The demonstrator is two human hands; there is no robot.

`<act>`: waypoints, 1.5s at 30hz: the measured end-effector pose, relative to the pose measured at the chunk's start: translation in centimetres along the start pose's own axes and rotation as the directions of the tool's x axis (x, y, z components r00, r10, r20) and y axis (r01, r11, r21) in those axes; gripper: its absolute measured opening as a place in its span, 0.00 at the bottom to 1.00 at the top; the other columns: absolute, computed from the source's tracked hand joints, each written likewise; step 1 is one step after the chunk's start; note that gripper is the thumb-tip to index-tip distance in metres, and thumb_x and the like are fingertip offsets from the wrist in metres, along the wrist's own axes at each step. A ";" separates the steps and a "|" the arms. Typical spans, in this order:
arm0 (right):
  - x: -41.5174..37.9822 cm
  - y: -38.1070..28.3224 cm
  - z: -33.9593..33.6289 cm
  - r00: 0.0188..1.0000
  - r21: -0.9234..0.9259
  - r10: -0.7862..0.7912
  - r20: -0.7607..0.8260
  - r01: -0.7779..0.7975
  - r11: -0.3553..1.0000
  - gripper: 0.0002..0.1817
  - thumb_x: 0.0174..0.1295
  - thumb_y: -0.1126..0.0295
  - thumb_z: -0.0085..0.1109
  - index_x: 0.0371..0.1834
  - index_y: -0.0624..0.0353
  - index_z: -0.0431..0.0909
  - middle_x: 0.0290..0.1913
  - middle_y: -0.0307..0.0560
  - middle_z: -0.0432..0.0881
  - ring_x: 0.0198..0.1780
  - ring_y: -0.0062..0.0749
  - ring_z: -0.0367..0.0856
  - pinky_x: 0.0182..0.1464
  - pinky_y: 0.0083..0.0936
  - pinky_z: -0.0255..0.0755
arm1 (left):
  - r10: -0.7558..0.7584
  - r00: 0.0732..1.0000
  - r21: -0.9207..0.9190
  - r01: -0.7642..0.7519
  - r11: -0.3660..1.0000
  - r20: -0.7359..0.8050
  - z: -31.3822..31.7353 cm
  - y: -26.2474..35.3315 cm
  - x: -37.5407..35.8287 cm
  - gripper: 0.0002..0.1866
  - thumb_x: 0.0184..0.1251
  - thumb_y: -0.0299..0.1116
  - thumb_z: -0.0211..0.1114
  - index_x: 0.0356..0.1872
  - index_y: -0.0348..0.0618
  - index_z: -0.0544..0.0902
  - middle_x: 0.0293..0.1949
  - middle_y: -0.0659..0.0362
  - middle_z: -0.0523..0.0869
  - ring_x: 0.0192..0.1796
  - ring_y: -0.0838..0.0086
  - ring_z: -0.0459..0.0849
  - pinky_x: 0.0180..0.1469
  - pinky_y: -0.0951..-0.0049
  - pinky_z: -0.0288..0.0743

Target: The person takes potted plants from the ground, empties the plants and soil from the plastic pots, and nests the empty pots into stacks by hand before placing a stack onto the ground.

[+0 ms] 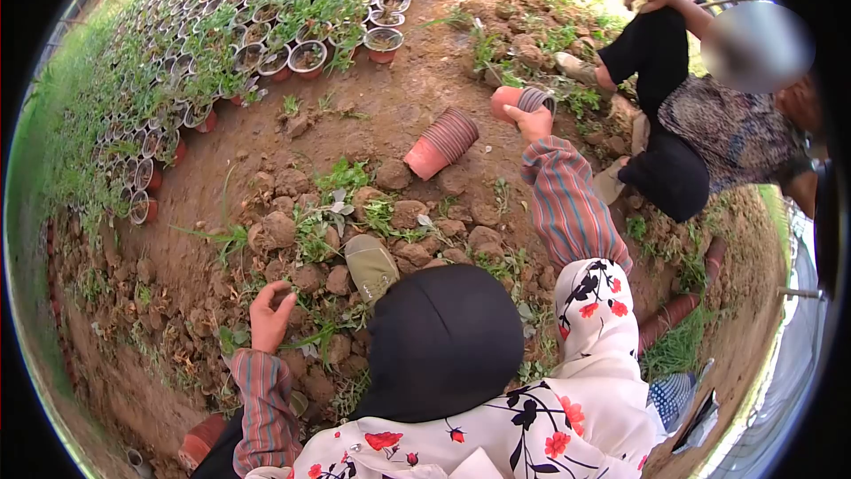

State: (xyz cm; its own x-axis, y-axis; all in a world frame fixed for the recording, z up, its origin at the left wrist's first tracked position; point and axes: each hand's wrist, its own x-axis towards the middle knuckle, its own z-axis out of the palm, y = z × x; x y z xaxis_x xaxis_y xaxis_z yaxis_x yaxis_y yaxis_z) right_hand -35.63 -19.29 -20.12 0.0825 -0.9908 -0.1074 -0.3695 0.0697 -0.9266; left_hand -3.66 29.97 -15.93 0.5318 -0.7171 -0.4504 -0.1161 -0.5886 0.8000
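My right hand grips a short stack of reddish plastic pots, its rims facing right. Just left of it, a longer stack of nested pots lies tilted on the brown soil. My left hand hangs over clods and weeds at the lower left, its fingers curled and apart, with nothing seen between them. Both of my forearms are in striped sleeves.
Rows of potted seedlings fill the upper left. Another person crouches at the right. Clods and weeds lie before my knees. More pot stacks lie at the right and lower left.
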 end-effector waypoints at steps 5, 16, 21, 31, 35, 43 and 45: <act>2.5 2.9 3.5 0.994 -0.054 -0.071 0.083 0.075 0.996 0.19 0.49 0.68 0.72 0.42 0.66 0.81 0.40 0.46 0.85 0.40 0.28 0.84 0.44 0.26 0.78 | 0.012 0.997 0.034 -0.014 0.999 0.079 1.5 0.5 1.2 0.14 0.63 0.31 0.64 0.48 0.37 0.79 0.40 0.57 0.82 0.40 0.73 0.82 0.43 0.70 0.77; -1.8 0.5 4.0 0.696 -0.168 0.150 0.703 -0.042 0.985 0.22 0.46 0.68 0.75 0.44 0.64 0.81 0.41 0.42 0.84 0.39 0.24 0.82 0.45 0.25 0.77 | 0.124 0.987 -0.166 -0.106 0.980 0.103 6.5 0.8 5.0 0.12 0.62 0.28 0.64 0.45 0.35 0.79 0.38 0.60 0.83 0.39 0.78 0.80 0.43 0.77 0.76; -3.2 2.9 5.2 0.750 -0.143 0.058 0.659 0.049 0.989 0.25 0.40 0.66 0.78 0.42 0.67 0.82 0.41 0.44 0.85 0.40 0.25 0.82 0.45 0.24 0.76 | 0.231 0.946 -0.248 -0.172 0.953 0.230 10.0 2.9 6.2 0.13 0.62 0.28 0.65 0.46 0.35 0.79 0.38 0.60 0.82 0.39 0.79 0.80 0.42 0.77 0.75; -7.7 -0.7 2.7 0.811 0.476 0.104 0.576 -0.436 0.764 0.27 0.49 0.69 0.72 0.53 0.63 0.76 0.47 0.45 0.83 0.44 0.32 0.83 0.49 0.32 0.77 | 0.208 0.976 -0.306 -0.181 0.935 0.060 6.6 9.0 7.0 0.44 0.48 0.38 0.76 0.66 0.42 0.62 0.60 0.49 0.70 0.60 0.59 0.72 0.57 0.61 0.73; -11.5 -8.0 6.2 0.696 0.454 -0.076 0.714 -0.377 0.808 0.31 0.49 0.69 0.72 0.57 0.64 0.71 0.52 0.45 0.79 0.52 0.33 0.78 0.59 0.33 0.71 | 0.353 0.896 -0.332 -0.431 0.839 -0.269 5.4 14.5 8.2 0.51 0.43 0.41 0.79 0.68 0.44 0.56 0.60 0.45 0.67 0.60 0.56 0.73 0.57 0.58 0.73; -20.0 -26.4 13.0 0.493 0.369 -0.271 0.827 -0.112 0.923 0.24 0.65 0.54 0.55 0.55 0.62 0.75 0.53 0.42 0.79 0.55 0.27 0.75 0.62 0.30 0.64 | 0.547 0.830 -0.681 -0.461 0.568 -0.106 -6.2 16.1 5.6 0.34 0.50 0.46 0.74 0.56 0.43 0.71 0.42 0.57 0.81 0.37 0.73 0.82 0.28 0.72 0.77; -22.2 -32.1 14.7 0.330 0.364 -0.295 0.896 -0.168 0.916 0.26 0.66 0.56 0.54 0.62 0.60 0.70 0.60 0.43 0.74 0.61 0.31 0.71 0.65 0.31 0.62 | 0.654 0.753 -0.680 -0.517 0.520 -0.072 -11.7 17.2 0.9 0.27 0.59 0.47 0.66 0.56 0.45 0.73 0.40 0.59 0.83 0.30 0.75 0.81 0.26 0.76 0.74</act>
State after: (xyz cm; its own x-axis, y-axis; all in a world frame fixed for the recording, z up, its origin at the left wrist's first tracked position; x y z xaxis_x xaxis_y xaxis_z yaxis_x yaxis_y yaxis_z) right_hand -12.03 2.20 6.75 0.9661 -0.2438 -0.0847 -0.0156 0.2726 -0.9620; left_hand 4.64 23.63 2.06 0.3851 -0.8979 0.2131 0.2353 0.3188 0.9182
